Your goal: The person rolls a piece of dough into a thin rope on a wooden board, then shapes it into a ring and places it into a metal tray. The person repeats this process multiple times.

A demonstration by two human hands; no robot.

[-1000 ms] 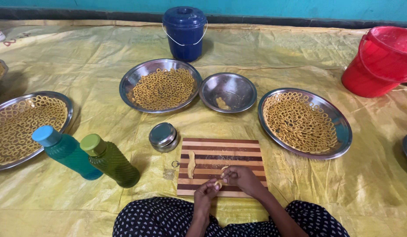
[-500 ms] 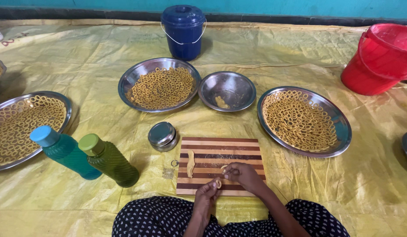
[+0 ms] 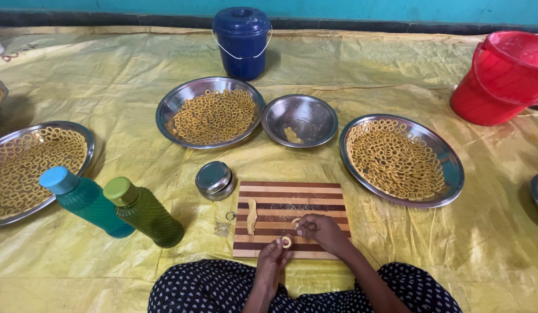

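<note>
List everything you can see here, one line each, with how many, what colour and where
Floor sheet: one, yellow, under everything.
Striped board: one, brown and tan, centre front.
Dough strip: one, yellow, left side of the board.
Dough ring: one, yellow, at the left fingertips.
Steel trays of rings: three, silver; far left, centre, right.
Small steel bowl: one, nearly empty, between centre and right trays.
Round steel tin: one, left of the board.
Bottles: two; teal, green, front left.
Lidded blue bucket: one, back centre.
Red bucket: one, back right.
Left hand: holds the ring.
Right hand: on the board, pinching dough.
</note>
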